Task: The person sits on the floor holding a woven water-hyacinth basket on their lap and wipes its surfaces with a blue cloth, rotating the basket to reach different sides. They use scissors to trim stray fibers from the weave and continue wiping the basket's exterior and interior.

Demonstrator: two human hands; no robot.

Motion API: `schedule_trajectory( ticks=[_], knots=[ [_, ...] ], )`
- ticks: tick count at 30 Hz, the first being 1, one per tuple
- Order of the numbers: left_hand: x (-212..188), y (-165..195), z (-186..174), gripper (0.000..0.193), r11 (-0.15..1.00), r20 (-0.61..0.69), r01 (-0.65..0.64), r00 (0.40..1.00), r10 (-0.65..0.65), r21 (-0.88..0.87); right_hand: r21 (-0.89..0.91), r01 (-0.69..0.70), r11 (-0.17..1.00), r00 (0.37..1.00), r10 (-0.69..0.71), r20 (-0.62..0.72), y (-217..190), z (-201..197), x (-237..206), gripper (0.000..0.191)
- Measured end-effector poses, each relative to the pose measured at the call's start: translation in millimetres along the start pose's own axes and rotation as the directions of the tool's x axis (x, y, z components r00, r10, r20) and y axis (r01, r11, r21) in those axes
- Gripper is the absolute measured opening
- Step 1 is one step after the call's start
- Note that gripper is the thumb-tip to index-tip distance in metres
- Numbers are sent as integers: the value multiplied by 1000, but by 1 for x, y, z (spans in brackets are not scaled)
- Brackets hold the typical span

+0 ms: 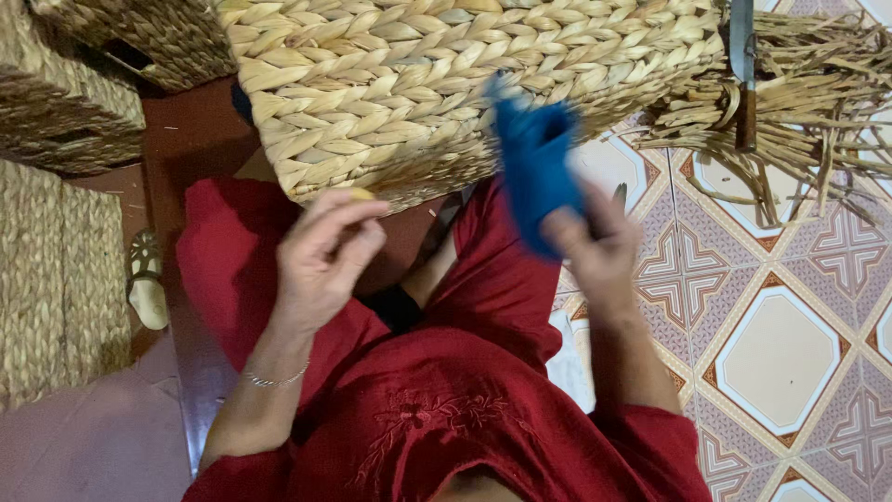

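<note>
Basket: woven from pale braided plant fibre; seen at the top centre, its lower edge resting over the lap of a person in red clothing.
Left hand: held just under the basket's lower edge; fingers curled, thumb and fingertips pinched on a small yellowish bit at the rim. A thin bracelet is worn at the wrist.
Right hand: closed around a blue cloth-like object, blurred; the blue piece is raised against the basket's lower right side. A thin dark tip shows beside the fingers; what it is cannot be told.
Loose fibre: a bundle of dry strands lying at the upper right, beside the basket, on the patterned tile floor.
Knife: wooden handle, blade upward, lying on the strands.
Other weaving: more woven pieces stacked at the left.
Sandal: pale, on the floor at the left.
</note>
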State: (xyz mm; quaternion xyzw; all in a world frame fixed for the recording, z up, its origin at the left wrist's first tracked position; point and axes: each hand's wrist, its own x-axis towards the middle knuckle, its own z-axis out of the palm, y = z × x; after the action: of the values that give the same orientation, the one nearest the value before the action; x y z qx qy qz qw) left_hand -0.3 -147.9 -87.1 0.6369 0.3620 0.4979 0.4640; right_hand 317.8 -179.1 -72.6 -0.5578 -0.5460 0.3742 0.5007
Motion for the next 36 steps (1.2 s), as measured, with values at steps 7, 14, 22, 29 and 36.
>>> schedule_trajectory(
  ticks=[7, 14, 22, 29, 36],
  knots=[
    [21, 25, -30, 16, 808, -214, -145, 924, 317, 570, -972, 225, 67, 691, -714, 111, 1, -58, 104, 43],
    [33, 5, -46, 38, 690, -72, -145, 958, 276, 709, -914, 247, 322, 911, -399, 105, 10, -78, 119, 45],
    [37, -33, -36, 73, 704, -9, -234, 946, 323, 671, -961, 203, 187, 781, -623, 44, -19, -14, 141, 34],
    [32, -51, -31, 89, 690, -101, -278, 885, 454, 668, -693, 677, 247, 666, -605, 436, -57, 176, 85, 50],
    [34, -39, -36, 83, 650, -71, -221, 918, 391, 727, -792, 579, 195, 733, -551, 400, -22, 58, 182, 32]
  ],
)
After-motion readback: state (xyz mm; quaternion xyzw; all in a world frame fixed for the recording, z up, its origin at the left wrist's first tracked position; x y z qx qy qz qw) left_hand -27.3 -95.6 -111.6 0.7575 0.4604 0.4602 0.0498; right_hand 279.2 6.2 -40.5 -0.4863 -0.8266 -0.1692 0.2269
